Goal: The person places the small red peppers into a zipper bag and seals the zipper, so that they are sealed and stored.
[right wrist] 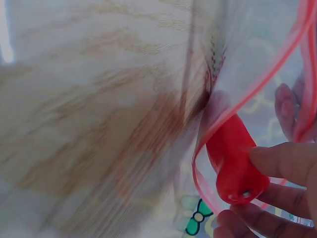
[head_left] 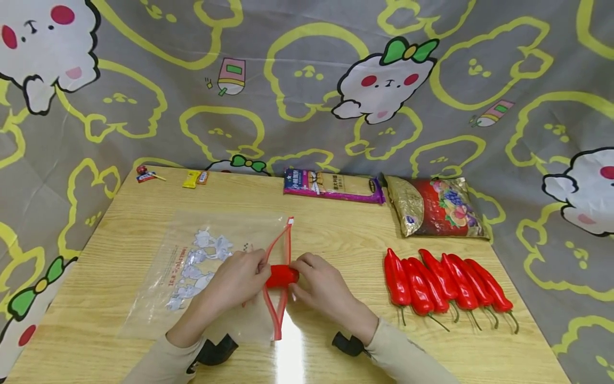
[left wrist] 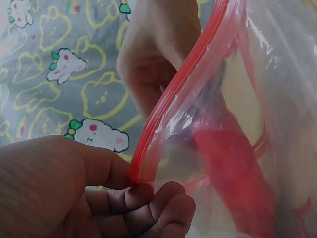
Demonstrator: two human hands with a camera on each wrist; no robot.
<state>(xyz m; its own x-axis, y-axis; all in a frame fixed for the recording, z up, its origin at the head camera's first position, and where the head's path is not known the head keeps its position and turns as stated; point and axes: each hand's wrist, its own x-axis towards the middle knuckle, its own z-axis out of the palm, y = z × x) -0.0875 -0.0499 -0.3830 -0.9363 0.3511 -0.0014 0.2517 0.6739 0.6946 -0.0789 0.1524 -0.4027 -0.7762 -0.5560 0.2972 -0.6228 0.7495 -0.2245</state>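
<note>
A clear zip bag (head_left: 158, 298) with a red zip edge and grey cartoon print lies on the table, its mouth spread toward the right. My left hand (head_left: 242, 274) pinches the bag's red zip edge (left wrist: 171, 94) between thumb and fingers. With thumb and fingertips, my right hand (head_left: 321, 282) grips one end of a red pepper (right wrist: 235, 163) at the mouth. The pepper's other end reaches inside the bag, showing red through the plastic in the left wrist view. To the right, several red peppers (head_left: 443, 285) with green stems lie side by side.
Along the table's back are a purple-edged noodle packet (head_left: 333, 185) and a gold and red bag (head_left: 436, 208). Small yellow wrapped candy (head_left: 191, 179) and a lollipop (head_left: 142, 170) sit at the back left. A patterned grey cloth (head_left: 307, 80) hangs behind the wooden table (head_left: 336, 234).
</note>
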